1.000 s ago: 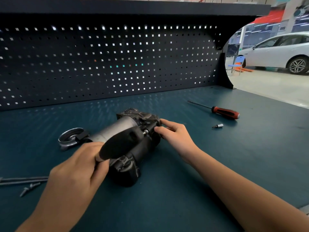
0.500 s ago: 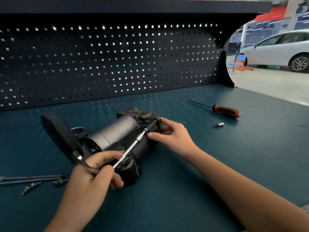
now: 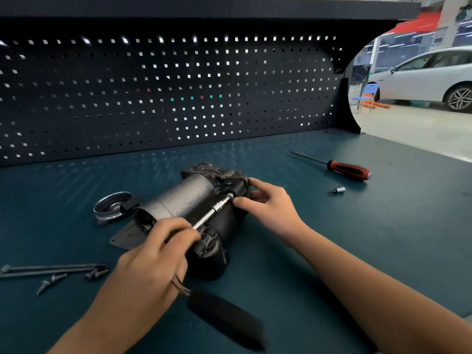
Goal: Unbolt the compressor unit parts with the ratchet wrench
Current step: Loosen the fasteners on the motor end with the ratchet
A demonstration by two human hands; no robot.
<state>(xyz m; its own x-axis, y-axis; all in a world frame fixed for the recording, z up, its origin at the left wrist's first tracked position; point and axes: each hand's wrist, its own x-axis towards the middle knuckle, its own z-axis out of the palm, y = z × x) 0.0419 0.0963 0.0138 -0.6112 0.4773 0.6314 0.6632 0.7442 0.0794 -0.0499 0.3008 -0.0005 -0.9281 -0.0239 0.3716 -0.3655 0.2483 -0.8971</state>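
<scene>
The compressor unit (image 3: 189, 200), a grey cylinder in a black housing, lies on its side in the middle of the teal bench. My left hand (image 3: 153, 254) grips the head of the ratchet wrench (image 3: 224, 320); its black handle points toward me and to the right. A silver extension bar (image 3: 213, 212) runs from that hand to a bolt on the housing's right end. My right hand (image 3: 268, 208) rests against the housing there, with its fingertips pinching the socket end of the bar.
A removed silver end cap (image 3: 112, 206) lies left of the unit. Long bolts and short screws (image 3: 53, 273) lie at the front left. A red-handled screwdriver (image 3: 344, 168) and a small bit (image 3: 337, 190) lie to the right. A dark pegboard (image 3: 166, 93) closes the back.
The ratchet handle has swung from up on the left, over the unit, down to the front right near me. My right hand stayed at the socket end.
</scene>
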